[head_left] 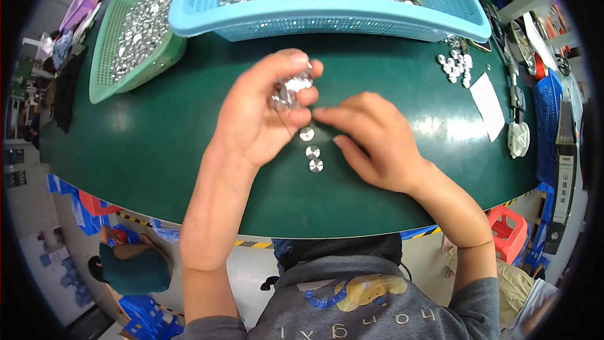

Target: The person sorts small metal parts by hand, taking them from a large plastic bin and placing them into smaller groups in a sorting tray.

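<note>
My left hand point(248, 110) is raised over the green table, palm turned up, its fingers curled round a small heap of shiny metal discs point(290, 90). Close by on the right, my right hand point(380, 141) hovers low at the tabletop with its fingers stretched toward the left fingertips. Its thumb stands apart from them, and I see nothing between. Just below the two hands, a short row of round silver discs lies flat: an upper disc point(306, 134), a middle disc point(313, 152) and a lower disc point(316, 165). The lower two touch or nearly touch.
A blue basket point(327, 9) full of shiny metal pieces stands at the far side, a green basket point(100, 66) of them at the left. Loose pieces point(456, 66) and a white paper point(488, 107) lie on the table point(145, 151) at right. Other people sit beyond the near edge.
</note>
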### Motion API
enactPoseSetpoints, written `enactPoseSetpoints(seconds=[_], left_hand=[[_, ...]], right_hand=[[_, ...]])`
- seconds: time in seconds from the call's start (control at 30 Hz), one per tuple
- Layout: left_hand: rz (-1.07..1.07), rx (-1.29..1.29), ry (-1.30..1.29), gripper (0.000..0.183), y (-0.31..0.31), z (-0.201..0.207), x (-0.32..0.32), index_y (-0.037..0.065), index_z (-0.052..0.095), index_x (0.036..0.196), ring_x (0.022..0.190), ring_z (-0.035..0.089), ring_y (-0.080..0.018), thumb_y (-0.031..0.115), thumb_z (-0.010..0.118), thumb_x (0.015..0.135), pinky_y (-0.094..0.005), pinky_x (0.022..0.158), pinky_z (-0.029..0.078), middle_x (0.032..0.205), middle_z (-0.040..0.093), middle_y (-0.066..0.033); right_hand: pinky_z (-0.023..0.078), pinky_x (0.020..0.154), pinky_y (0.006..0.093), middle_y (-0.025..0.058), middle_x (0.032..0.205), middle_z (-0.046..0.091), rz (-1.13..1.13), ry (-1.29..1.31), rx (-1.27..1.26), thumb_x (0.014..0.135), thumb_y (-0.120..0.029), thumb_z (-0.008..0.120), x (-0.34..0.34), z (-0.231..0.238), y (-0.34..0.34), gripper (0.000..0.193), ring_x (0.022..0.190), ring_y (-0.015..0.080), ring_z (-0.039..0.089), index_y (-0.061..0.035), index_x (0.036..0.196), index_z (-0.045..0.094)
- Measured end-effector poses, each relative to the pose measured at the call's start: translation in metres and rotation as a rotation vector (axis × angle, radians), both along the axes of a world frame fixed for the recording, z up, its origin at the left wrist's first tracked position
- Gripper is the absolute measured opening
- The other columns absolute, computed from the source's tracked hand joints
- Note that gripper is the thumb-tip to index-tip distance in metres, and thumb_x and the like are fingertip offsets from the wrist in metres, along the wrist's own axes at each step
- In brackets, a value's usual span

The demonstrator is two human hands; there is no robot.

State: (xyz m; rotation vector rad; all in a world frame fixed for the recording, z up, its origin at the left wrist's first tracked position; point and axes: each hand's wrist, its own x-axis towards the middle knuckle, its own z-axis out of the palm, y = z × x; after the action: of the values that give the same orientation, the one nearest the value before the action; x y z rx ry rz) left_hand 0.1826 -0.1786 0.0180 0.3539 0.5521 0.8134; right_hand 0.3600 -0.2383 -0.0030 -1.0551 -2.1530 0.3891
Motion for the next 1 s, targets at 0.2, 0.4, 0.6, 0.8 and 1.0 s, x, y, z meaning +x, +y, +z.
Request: enactPoseSetpoints(seconds=[0.2,0.4,0.6,0.8,1.0], left_hand=[[0.144,-0.004,0.19,0.013,0.001,-0.003,0.003,0.002,0.055,0.09,0.063,0.054,-0.0102,0.008,0.059,0.079,-0.0171,0.041,0.043,0.088,0.056,-0.0086],[0.101,0.006,0.239,0.016,0.0,-0.001,0.007,0.003,0.055,0.092,0.061,0.053,-0.0082,0.016,0.059,0.083,-0.0159,0.04,0.042,0.083,0.056,-0.0051],[-0.119,0.035,0.198,0.024,-0.008,-0.01,0.01,0.005,0.055,0.094,0.06,0.056,-0.0073,0.026,0.059,0.084,-0.0183,0.043,0.046,0.079,0.057,-0.0017],[-0.37,0.065,0.138,0.025,-0.022,-0.004,0.02,0.001,0.053,0.096,0.06,0.053,-0.0071,0.022,0.059,0.083,-0.0163,0.04,0.042,0.084,0.054,-0.0044],[-0.415,0.057,0.143,0.023,-0.024,0.002,0.02,0.001,0.051,0.097,0.058,0.046,-0.0069,0.019,0.059,0.083,-0.0163,0.037,0.037,0.086,0.052,-0.0061]], right_hand=[[0.039,0.066,0.03,0.0018,0.087,0.049,0.041,-0.282,0.056,0.067,-0.003,0.057,-0.01,-0.004,0.001,0.042,0.079,0.0185,0.05,-0.0192,0.106,0.059],[0.038,0.065,0.0305,0.0043,0.082,0.048,0.056,-0.243,-0.018,0.069,-0.007,0.061,-0.001,0.002,0.003,0.025,0.078,0.0188,0.05,-0.0126,0.092,0.059],[0.042,0.061,0.0302,0.0063,0.081,0.051,0.049,0.221,-0.18,0.069,-0.003,0.064,0.016,0.005,0.001,0.023,0.072,0.0198,0.051,-0.0058,0.09,0.056],[0.044,0.059,0.0256,0.0077,0.081,0.053,0.029,0.388,-0.068,0.073,-0.001,0.063,0.026,0.012,0.0,0.022,0.072,0.017,0.052,-0.0022,0.094,0.056],[0.045,0.059,0.0253,0.0079,0.083,0.053,0.034,0.396,-0.052,0.072,0.0,0.064,0.025,0.017,0.0,0.023,0.071,0.0164,0.053,-0.0018,0.094,0.056]])
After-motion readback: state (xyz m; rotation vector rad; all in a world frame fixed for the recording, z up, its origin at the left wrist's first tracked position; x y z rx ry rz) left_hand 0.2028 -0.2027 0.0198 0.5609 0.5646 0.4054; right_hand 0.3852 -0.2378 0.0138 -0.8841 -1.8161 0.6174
